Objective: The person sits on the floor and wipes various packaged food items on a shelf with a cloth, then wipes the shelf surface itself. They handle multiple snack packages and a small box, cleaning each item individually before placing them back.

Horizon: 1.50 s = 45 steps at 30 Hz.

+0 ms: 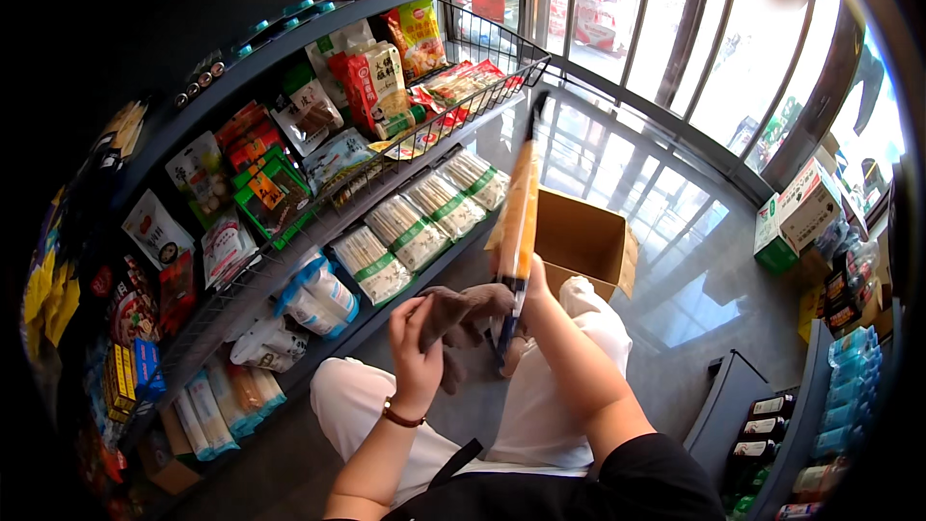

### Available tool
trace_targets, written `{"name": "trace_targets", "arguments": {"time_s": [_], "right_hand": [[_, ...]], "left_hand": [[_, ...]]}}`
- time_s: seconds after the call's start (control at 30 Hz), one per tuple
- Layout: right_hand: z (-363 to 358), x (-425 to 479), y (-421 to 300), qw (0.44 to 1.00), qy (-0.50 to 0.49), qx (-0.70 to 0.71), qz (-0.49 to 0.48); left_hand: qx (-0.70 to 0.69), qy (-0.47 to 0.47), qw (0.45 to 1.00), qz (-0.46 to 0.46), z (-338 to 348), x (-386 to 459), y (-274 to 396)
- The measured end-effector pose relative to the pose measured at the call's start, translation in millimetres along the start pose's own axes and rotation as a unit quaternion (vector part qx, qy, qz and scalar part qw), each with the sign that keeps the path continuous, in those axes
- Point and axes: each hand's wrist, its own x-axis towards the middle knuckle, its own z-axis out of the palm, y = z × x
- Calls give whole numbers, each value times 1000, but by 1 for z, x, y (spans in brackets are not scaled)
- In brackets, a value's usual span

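My right hand (536, 281) holds a long orange packet (522, 210) upright, seen nearly edge-on, with dark ends. In my left hand (417, 347) is a grey-brown cloth (463, 311), partly bunched, its far part against the packet's lower end. Just beyond my knees an open cardboard box (582, 231) sits on the floor, partly hidden by the packet and my right leg. To its left, packs of pale sticks with green bands (409, 230) lie in a row on a low shelf.
A wire basket (499, 94) on the left shelving juts out, filled with food packets (372, 83). Barred windows (669, 36) stand ahead. Stacked cartons (799, 202) are at the right; dark bottles (765, 427) fill a low shelf (734, 391) at lower right.
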Motion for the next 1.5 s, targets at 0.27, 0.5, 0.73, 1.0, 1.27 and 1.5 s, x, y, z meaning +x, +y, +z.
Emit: {"name": "trace_targets", "arguments": {"time_s": [0.27, 0.5, 0.73, 1.0, 1.27, 1.5], "right_hand": [[-83, 7, -32, 959, 272, -47, -70], [-135, 37, -9, 921, 363, -138, 22], [20, 13, 80, 876, 44, -466, -115], [340, -31, 128, 564, -394, -593, -419], [546, 141, 212, 683, -202, -688, -140], [587, 165, 245, 670, -149, -709, 162]], "left_hand": [[11, -4, 1000, -22, -23, -11, -4], [-1, -19, 1000, -23, -35, -26, -3], [-9, 83, 996, -38, -97, -39, 5], [27, 239, 969, -57, -165, -74, 8], [69, 328, 940, -60, -216, -109, 24], [107, 387, 912, -81, -243, -139, 24]]}}
